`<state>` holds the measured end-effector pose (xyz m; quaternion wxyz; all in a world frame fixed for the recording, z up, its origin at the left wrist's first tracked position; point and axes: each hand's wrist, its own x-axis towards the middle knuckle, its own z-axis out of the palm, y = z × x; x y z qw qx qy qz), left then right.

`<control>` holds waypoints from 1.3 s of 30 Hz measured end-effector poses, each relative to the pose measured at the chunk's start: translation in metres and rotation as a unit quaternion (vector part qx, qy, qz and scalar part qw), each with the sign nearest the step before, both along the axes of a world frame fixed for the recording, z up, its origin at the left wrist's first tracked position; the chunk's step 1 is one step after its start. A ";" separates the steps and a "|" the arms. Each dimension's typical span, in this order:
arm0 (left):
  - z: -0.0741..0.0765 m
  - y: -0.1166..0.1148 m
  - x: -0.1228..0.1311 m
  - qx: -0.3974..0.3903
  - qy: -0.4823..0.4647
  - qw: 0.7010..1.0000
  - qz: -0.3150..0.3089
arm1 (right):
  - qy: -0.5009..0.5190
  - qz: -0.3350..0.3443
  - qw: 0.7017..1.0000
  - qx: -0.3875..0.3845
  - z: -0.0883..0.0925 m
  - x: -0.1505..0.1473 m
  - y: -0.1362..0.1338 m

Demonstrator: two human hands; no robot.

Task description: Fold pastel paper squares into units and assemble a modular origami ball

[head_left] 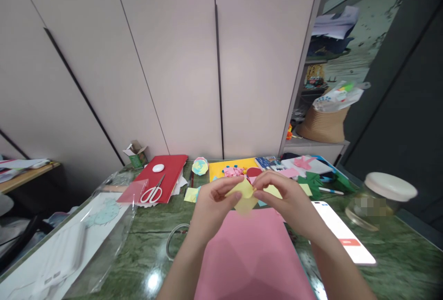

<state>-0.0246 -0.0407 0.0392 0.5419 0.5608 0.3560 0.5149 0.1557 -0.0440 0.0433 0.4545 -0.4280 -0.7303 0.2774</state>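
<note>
I am holding a small folded piece of yellow paper (244,197) up in front of me between both hands, above the table rather than on it. My left hand (213,204) is pinching the paper's left edge, thumb pressing on the near face and the other fingers (224,183) curling closely over the far side. My right hand (288,199) is gripping the right edge the same way, its fingertips (266,181) bending down tightly onto the top fold, almost meeting those of the left. Neither hand is spread; both are clenching lightly on the paper. Directly beneath my fingers a large pink sheet (258,256) is lying flat on the green marble table (145,249). Just to the right of my right wrist a white phone (344,234) is lying face up, and farther right a glass jar with a white lid (382,196) is standing. Well to the left of my left hand, white-handled scissors (152,194) are resting on a red folder (166,173). Beyond my fingertips, a yellow board (221,168) is carrying small coloured cutouts.
</note>
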 end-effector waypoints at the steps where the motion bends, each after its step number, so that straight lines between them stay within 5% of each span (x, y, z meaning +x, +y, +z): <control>1: 0.000 -0.001 0.000 -0.006 -0.014 1.000 -0.008 | 0.020 0.006 1.000 -0.018 -0.001 -0.001 0.000; 6: -0.001 -0.003 0.002 -0.015 -0.044 0.998 -0.040 | 0.113 0.024 0.991 -0.065 -0.003 -0.008 -0.002; 15: -0.002 -0.011 0.013 0.000 -0.074 0.997 -0.002 | 0.226 -0.016 0.974 -0.015 -0.005 -0.021 -0.008; 23: -0.001 -0.013 0.022 0.034 -0.015 0.996 0.083 | 0.229 -0.050 0.971 0.042 -0.008 -0.026 -0.011; 39: -0.003 -0.012 0.018 0.017 -0.070 0.996 0.060 | 0.234 -0.050 0.970 0.053 -0.006 -0.025 -0.015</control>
